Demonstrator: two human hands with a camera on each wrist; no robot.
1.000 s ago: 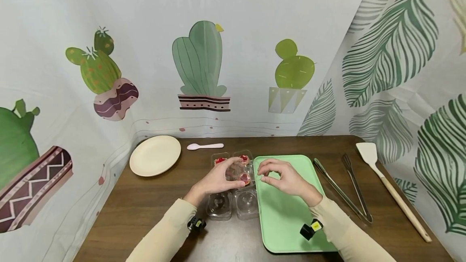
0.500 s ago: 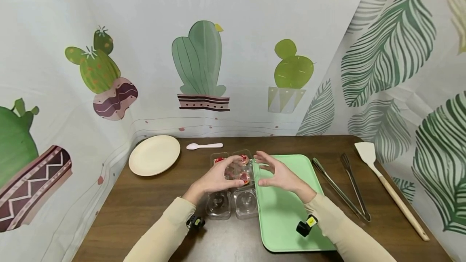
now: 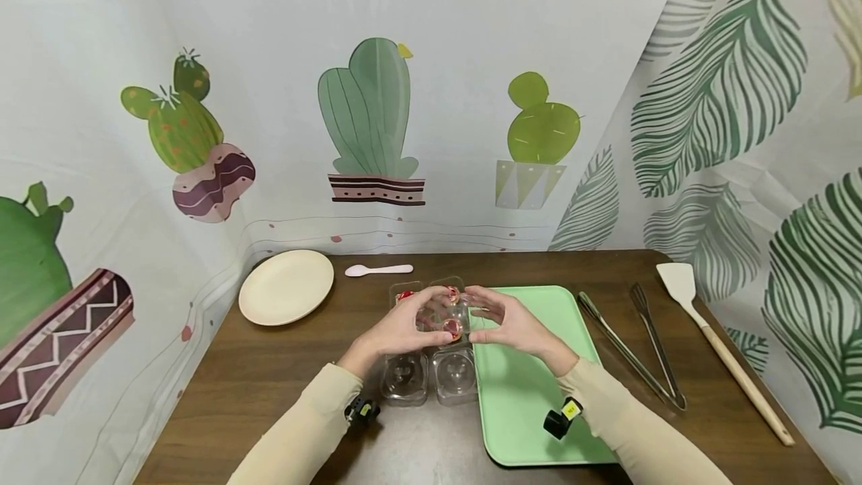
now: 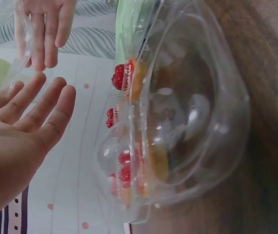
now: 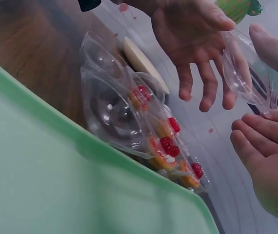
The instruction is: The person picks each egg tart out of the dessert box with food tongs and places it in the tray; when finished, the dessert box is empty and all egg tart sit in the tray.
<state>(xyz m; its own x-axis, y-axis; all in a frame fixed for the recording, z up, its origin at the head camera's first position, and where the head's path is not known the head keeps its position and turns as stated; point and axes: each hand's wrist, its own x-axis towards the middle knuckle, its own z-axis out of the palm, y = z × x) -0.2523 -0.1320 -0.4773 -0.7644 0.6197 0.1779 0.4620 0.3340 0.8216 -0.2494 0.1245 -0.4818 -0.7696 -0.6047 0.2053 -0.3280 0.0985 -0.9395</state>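
Observation:
Raised over clear plastic containers, both hands hold a clear domed plastic piece between them. My left hand grips its left side, thumb and fingers spread apart. On its right side is my right hand, fingertips at its edge. Several tarts with red berries sit in the containers' far compartments; the near domed parts hold nothing.
A green tray lies right of the containers. Farther right are metal tongs and a white spatula with a wooden handle. A cream plate and a small pale spoon lie at the back left.
My right hand has moved left from above the tray and spread its curled fingers, reaching the clear piece. My left hand has stayed nearly still, holding it.

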